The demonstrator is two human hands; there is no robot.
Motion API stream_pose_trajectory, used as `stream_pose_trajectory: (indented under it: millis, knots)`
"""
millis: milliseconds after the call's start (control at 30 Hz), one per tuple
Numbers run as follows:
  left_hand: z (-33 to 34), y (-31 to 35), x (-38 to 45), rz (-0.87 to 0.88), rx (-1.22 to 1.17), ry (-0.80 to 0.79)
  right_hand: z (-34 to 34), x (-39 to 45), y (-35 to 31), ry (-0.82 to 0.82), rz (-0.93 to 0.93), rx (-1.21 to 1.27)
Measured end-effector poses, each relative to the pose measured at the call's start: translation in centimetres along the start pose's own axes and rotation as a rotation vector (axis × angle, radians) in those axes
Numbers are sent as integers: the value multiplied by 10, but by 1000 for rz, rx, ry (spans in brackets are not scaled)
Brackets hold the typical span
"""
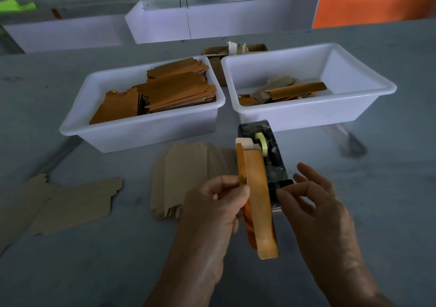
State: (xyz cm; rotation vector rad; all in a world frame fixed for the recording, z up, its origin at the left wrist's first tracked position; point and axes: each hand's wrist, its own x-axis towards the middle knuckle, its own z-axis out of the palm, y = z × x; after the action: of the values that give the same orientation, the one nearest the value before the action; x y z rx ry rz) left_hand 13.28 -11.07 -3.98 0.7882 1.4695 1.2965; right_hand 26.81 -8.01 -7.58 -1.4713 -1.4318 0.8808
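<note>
Currently counting two white rectangular plastic tubs side by side on the grey table [94, 271]: the left tub [141, 132] is holding several stacks of flat orange card pieces [174, 87], while the right tub [295, 115] is holding only a few folded ones. One black tape dispenser [277, 162] with a pale yellow tape roll [262, 144] is sitting just in front of the right tub. One stack of flat tan cardboard blanks [188, 172] is lying beside the dispenser, and loose tan blanks [70, 205] are lying well off to the left. The left hand [212, 203] is pinching one long, narrow, folded orange cardboard sleeve [257, 188], holding it above the table in front of the dispenser; it is glossy, with a pale flap showing at its far end. The right hand [316, 203] is spreading its fingers, with the fingertips touching the dispenser's near end.
</note>
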Motion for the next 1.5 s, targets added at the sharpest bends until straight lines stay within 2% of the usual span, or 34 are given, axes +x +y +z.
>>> stream_pose_trajectory:
  millis: [233,367,500,600,767,867,967,1033,1100,1267,1500]
  knots:
    - [12,6,10,55,95,-135,4,-4,4,14,33,86]
    - [8,8,16,65,193,-219,6,-5,6,38,-26,18]
    - [9,11,18,102,277,-218,8,-3,3,97,-174,-189]
    - [13,13,18,123,332,-202,5,0,3,103,-199,-254]
    - [16,16,15,133,364,-191,-15,9,2,81,-76,-85]
    - [11,14,10,102,331,-173,-33,7,-7,-24,26,199]
    - [7,11,1,13,266,-199,-45,-1,-28,-274,71,436]
    - [4,9,-3,-32,245,-177,-46,-3,-38,-438,50,433]
    - [2,8,-6,-49,249,-146,-42,-4,-42,-524,-3,365]
    - [1,11,-10,-97,168,-151,-38,-2,-40,-526,-106,191]
    - [0,12,-7,-129,111,-209,-35,3,-36,-546,-133,232]
